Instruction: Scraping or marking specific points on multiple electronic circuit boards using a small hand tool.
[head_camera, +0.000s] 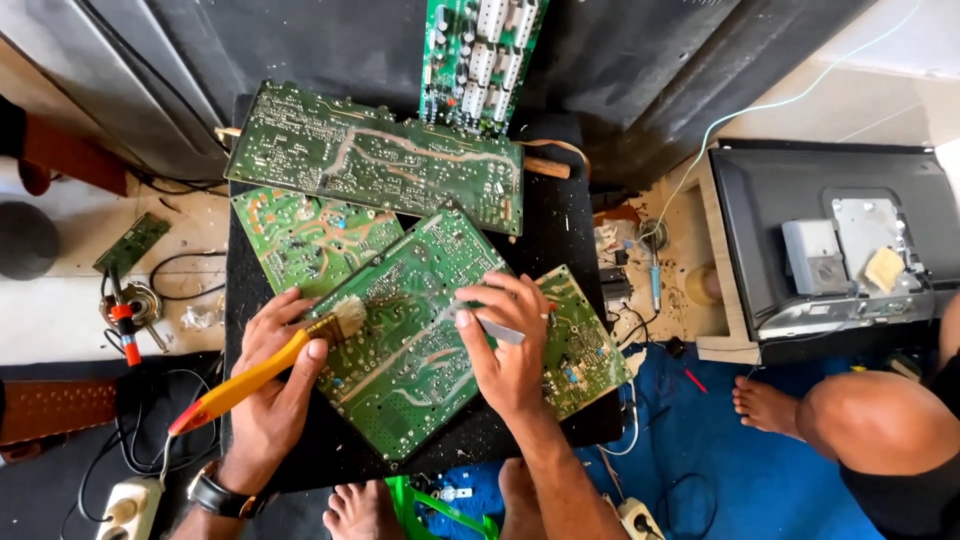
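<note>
Left hand (270, 385) wrapped around the smooth yellow-and-orange handle of a brush (262, 372); its pale bristle tuft sits just past the fingertips, touching the solder side of a green circuit board (405, 340). Right hand (508, 345) pinches a thin grey tool (497, 330) between thumb and fingers, the tool lying flat on the same board beneath the palm. The board is rectangular, tilted, dotted with shiny solder points, and rests on a matte black mat (560, 210) between both grips. Further boards (375, 155) lie beyond the knuckles.

Blue floor mat (740, 470), pale tiles (60, 310)
</note>
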